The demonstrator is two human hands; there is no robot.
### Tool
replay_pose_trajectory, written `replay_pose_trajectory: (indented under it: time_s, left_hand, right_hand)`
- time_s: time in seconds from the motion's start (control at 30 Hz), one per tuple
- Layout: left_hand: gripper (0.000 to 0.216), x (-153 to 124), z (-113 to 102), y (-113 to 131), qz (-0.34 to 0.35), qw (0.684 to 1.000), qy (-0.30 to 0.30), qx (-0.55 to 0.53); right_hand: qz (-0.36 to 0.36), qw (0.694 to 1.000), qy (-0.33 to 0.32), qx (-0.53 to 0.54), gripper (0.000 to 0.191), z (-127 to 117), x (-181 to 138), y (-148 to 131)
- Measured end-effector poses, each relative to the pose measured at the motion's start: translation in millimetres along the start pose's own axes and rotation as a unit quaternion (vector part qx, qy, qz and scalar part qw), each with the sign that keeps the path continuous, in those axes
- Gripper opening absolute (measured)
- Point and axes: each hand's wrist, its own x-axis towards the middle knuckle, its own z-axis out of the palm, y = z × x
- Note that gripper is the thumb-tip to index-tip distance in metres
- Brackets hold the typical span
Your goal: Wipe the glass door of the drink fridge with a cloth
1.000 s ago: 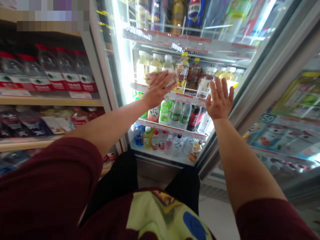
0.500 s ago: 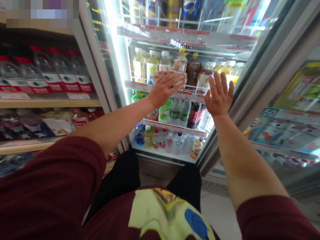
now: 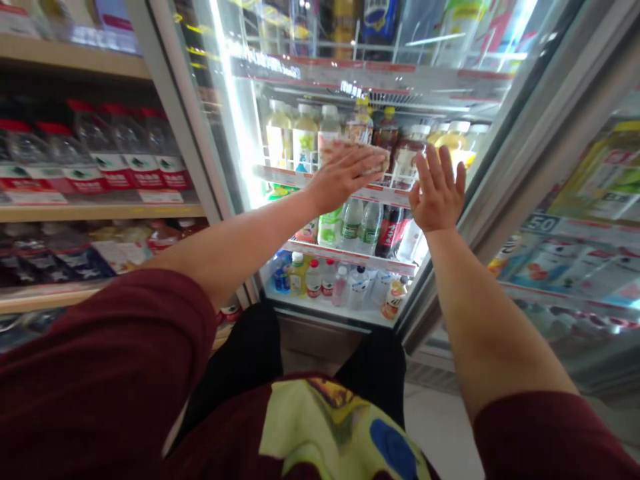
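My left hand (image 3: 340, 179) presses a light, patterned cloth (image 3: 336, 148) against the glass door (image 3: 320, 79) of a lit drinks fridge. Its fingers lie over the cloth and point to the right, hiding much of it. To the right, my right hand (image 3: 439, 193) rests palm-forward at the glass with fingers spread, holding nothing. Behind the glass, pale drink bottles (image 3: 304, 133) with white caps and a dark bottle (image 3: 387, 130) with a yellow cap stand on the shelf at hand height.
Lower fridge shelves carry small bottles (image 3: 313, 280) and green-labelled bottles (image 3: 371, 223). A metal door frame (image 3: 493, 193) runs along the right, beside another drinks fridge. On the left, open shelving (image 3: 105, 212) holds red-capped bottles (image 3: 117, 157). My legs stand close to the fridge base.
My left hand has slid the cloth to the right across the glass, closer to my right hand. The right hand stays in nearly the same place.
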Motion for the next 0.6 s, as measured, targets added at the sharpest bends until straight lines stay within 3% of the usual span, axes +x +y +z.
replay_pose_trajectory:
  time_s: [0.07, 0.2, 0.27, 0.4, 0.5, 0.6]
  left_hand:
    - [0.043, 14.7, -8.4, -12.8, -0.013, 0.999, 0.032, 0.009]
    - [0.046, 39.7, -14.2, -26.8, -0.102, 0.988, 0.113, 0.026]
    - [0.049, 37.6, -10.8, -15.8, -0.113, 0.989, 0.092, 0.022]
    - [0.051, 24.2, -8.1, 6.9, -0.034, 0.999, -0.015, -0.019]
    - [0.048, 32.9, -16.6, -8.1, -0.029, 0.999, -0.017, -0.031]
    - [0.048, 49.5, -24.3, -34.1, -0.101, 0.994, 0.03, -0.02]
  right_hand:
    - [0.003, 1.0, -0.015, -0.007, 0.062, -1.6, 0.9, -1.1]
    - [0.009, 1.0, -0.024, -0.004, 0.064, -4.5, 1.8, -2.6]
    - [0.008, 1.0, -0.015, 0.007, 0.063, -4.8, 1.3, -2.9]
    - [-0.001, 1.0, -0.001, 0.014, 0.062, -3.2, 0.0, -2.7]
    - [0.0, 1.0, -0.002, 0.008, 0.062, -3.4, -0.1, -3.4]
    - [0.007, 1.0, -0.01, 0.001, 0.063, -5.7, 0.2, -5.1]
